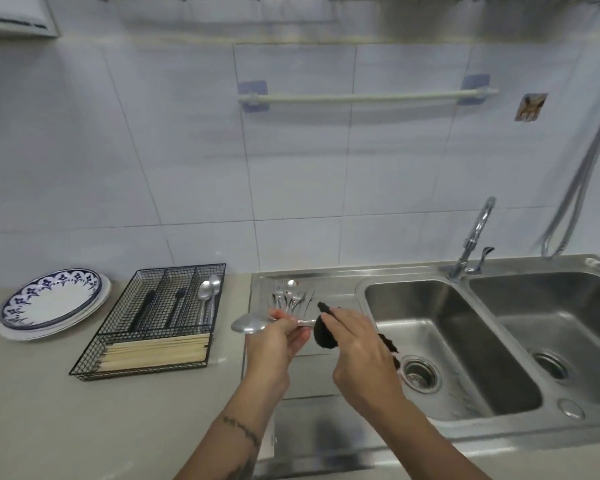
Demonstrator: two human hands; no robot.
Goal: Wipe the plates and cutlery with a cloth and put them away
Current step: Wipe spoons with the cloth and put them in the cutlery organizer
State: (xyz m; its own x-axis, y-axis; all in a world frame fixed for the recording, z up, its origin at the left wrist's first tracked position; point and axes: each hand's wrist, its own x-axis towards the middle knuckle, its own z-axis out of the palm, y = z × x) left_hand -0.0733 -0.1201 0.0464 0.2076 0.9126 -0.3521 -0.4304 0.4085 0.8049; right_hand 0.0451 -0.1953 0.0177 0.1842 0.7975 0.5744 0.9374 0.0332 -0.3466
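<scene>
Spoon (253,323) held level above the sink's drainboard (333,289), bowl pointing to 9 o'clock, handle running toward 3 o'clock. Left hand (284,337) grasps the handle near the bowl, fingers curled round it from below. Right hand (357,348) clenches a dark cloth (323,336) round the far end of the handle; a tail of cloth sticks up at 12 o'clock from the fist, and another dark scrap shows beyond the wrist at 4 o'clock, apparently part of the same cloth, though blur makes this uncertain.

At 12 o'clock from the hands, a cluster of unwiped cutlery (290,296) lies on the drainboard, handles fanned toward the person. At 3 o'clock, the double sink (465,282) with two steel basins and a tap (475,233) behind the divider.

At 9 o'clock, on the grey worktop (42,393), a black wire cutlery tray (153,320): two spoons (208,292) in its right-hand long compartment, dark-handled pieces in the two compartments to the left, and chopsticks (156,351) lying crosswise in the near compartment. Farther toward 9 o'clock, well apart from the tray, a stack of plates (52,303), the top one white with a blue patterned rim. At 12 o'clock on the tiled wall, a towel rail (368,97).
</scene>
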